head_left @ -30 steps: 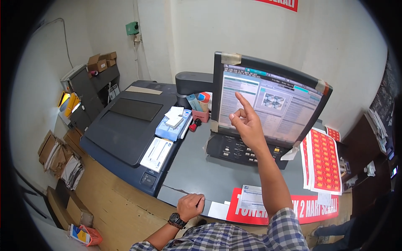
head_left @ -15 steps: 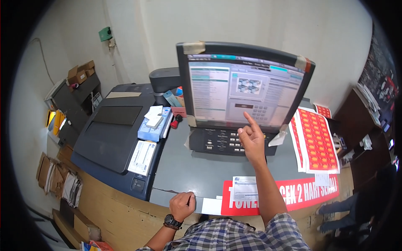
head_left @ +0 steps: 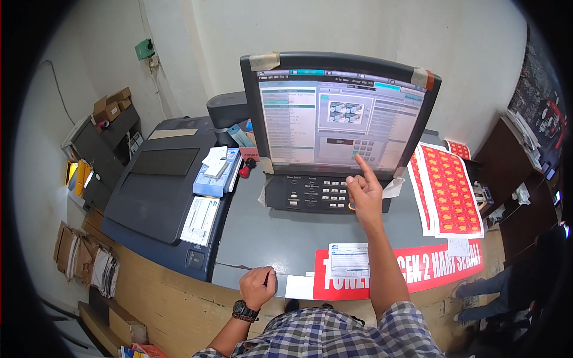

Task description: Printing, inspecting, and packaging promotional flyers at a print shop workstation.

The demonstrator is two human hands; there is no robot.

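Observation:
My right hand points up at the touch screen of a large copier panel. Its index finger is stretched out, its other fingers are curled, and nothing is in it. The fingertip is at the small on-screen keypad, beside a green-lit key; whether it touches the glass I cannot tell. Below the screen, the black button panel is partly hidden behind this hand. My left hand rests closed, in a loose fist, on the front edge of the grey machine top. I see nothing held in it.
A dark scanner lid lies left, with a blue box, papers and a red-handled stamp beside it. Red printed sheets lie right. A red sign carries a white form. Another person's legs show lower right.
My right index finger has moved from beside the dark display field to the on-screen keypad, where a key now shows green. The view has shifted slightly. My left hand stays at the edge.

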